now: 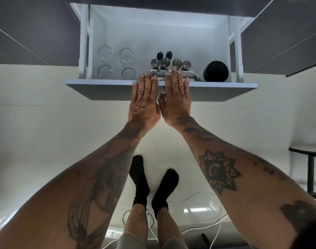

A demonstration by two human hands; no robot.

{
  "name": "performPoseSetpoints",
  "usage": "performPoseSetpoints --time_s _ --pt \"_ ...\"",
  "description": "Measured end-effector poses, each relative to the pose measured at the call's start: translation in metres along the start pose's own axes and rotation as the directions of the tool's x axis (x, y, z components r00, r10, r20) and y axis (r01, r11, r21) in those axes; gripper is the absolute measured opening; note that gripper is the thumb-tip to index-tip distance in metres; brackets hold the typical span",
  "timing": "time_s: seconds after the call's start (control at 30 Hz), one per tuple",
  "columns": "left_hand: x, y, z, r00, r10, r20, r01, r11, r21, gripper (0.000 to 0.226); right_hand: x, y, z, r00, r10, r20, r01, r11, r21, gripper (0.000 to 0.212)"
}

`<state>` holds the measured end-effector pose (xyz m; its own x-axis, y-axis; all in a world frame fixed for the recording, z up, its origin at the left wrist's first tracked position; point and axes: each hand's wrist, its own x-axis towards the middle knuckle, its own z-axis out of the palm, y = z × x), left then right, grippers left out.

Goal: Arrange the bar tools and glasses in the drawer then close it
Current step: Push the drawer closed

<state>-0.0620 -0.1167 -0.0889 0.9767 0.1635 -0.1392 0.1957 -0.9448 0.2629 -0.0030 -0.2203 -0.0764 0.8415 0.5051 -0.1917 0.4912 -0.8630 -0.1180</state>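
White drawer (216, 90) front under flat hands.

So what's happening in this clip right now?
A person has both hands flat against the front panel of an open drawer, left hand beside right hand, apparently about to push it shut. Inside, four clear glasses stand at left, metal bar tools in the middle, and a black round container at right. Neither hand holds anything.
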Motion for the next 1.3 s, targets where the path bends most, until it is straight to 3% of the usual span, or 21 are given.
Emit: performPoseSetpoints --time_s 0.33,0.4,0.47,0.5,0.57,0.67,0.8,1.0,1.17,1.3 --pt "0.085 -0.012 -0.021 0.998 -0.038 0.047 0.033 0.995 0.093 0.072 0.085 0.0 -0.024 0.999 -0.029 0.019 0.029 0.999 -0.035 0.074" --pt "0.096 -0.014 -0.033 0.999 -0.045 0.016 0.044 0.997 0.069 0.074 0.095 0.001 -0.032 0.996 -0.065 -0.064 0.066 0.998 0.013 0.068" --pt "0.101 -0.011 -0.044 0.996 -0.06 -0.063 0.063 0.997 0.046 0.069 0.102 0.005 -0.038 0.973 -0.074 -0.22 0.066 0.997 -0.042 0.049" --pt "0.103 -0.009 -0.047 0.993 -0.078 -0.089 0.082 0.996 0.044 0.063 0.104 0.008 -0.041 0.971 -0.07 -0.228 0.054 0.996 -0.075 0.042" --pt "0.107 -0.006 -0.048 0.995 -0.093 -0.048 0.094 0.995 0.025 0.055 0.111 0.012 -0.042 0.99 -0.037 -0.135 0.023 0.994 -0.102 0.038" --pt "0.124 -0.006 -0.04 0.995 -0.083 0.049 0.083 0.997 -0.002 0.057 0.127 0.013 -0.04 0.999 0.031 -0.007 -0.032 0.994 -0.109 0.05" --pt "0.154 -0.015 -0.034 0.995 -0.065 0.069 0.067 0.997 -0.022 0.081 0.152 0.007 -0.04 0.997 0.06 0.047 -0.053 0.989 -0.14 0.068" --pt "0.186 -0.029 -0.031 0.992 -0.08 0.093 0.082 0.997 -0.014 0.093 0.185 0.008 -0.039 0.992 0.09 0.09 -0.077 0.988 -0.138 0.085" --pt "0.214 -0.034 -0.037 0.992 -0.104 0.068 0.109 0.992 -0.07 0.093 0.209 0.012 -0.045 0.996 0.083 0.04 -0.079 0.992 -0.1 0.069" --pt "0.222 -0.033 -0.041 0.987 -0.126 0.099 0.139 0.981 -0.132 0.085 0.216 0.012 -0.055 0.992 0.098 0.082 -0.09 0.992 -0.09 0.065"
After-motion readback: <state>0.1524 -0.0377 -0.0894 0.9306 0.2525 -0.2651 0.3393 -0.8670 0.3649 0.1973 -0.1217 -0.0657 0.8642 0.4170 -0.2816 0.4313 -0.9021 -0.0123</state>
